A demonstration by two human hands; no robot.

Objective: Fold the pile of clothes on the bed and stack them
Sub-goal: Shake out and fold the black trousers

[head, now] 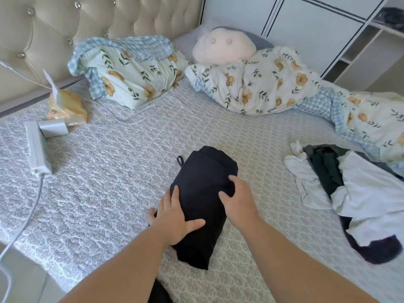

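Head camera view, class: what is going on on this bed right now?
A person is folding laundry on the bed. Both hands are on a black garment already folded into a compact bundle in the middle: the left hand lies flat on its near left side, and the right hand has its fingers curled into the fabric on the right. A pile of unfolded clothes, white and dark, waits to the right. No stack is visible yet.

The folded black garment (203,193) is matt, smooth cloth. The bed (109,182) cover is quilted, textured fabric. The headboard (43,40) looks like tufted, slightly glossy leatherette. The power strip (37,149) is smooth plastic.
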